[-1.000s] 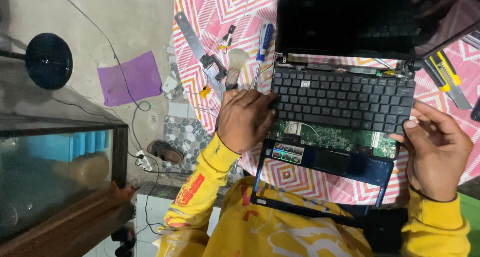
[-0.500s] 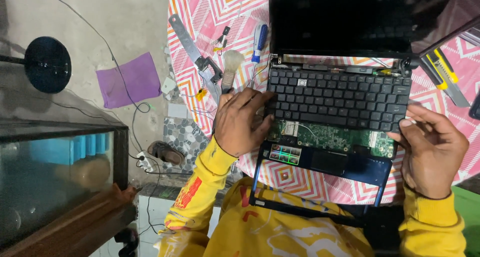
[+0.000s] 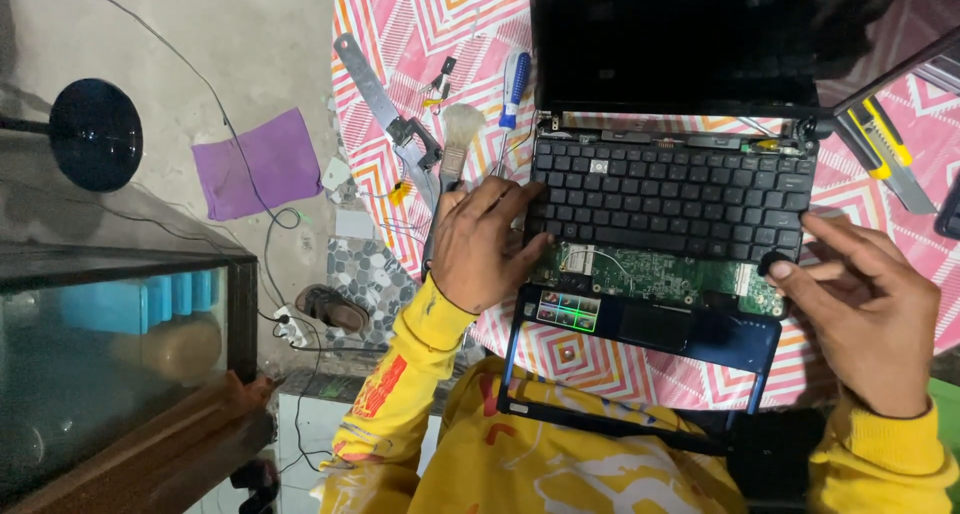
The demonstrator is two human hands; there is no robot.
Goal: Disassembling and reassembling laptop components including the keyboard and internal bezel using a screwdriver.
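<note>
Fig.: opened laptop [image 3: 670, 194] at frame center.
L hand [image 3: 480, 244] fingers spread on keyboard's left edge; R hand [image 3: 865, 309] fingers loosely open at lower right.

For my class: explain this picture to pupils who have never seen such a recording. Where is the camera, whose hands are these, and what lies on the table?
The one camera sits on the person's head and looks down. The left hand rests on the left edge of the black laptop keyboard, whose dark blue palm-rest frame is slid off, baring a green circuit board. The right hand is at the keyboard's right corner and holds nothing I can make out. On the pink zigzag tablecloth lie a blue-handled screwdriver, a small brush and a yellow utility knife.
</note>
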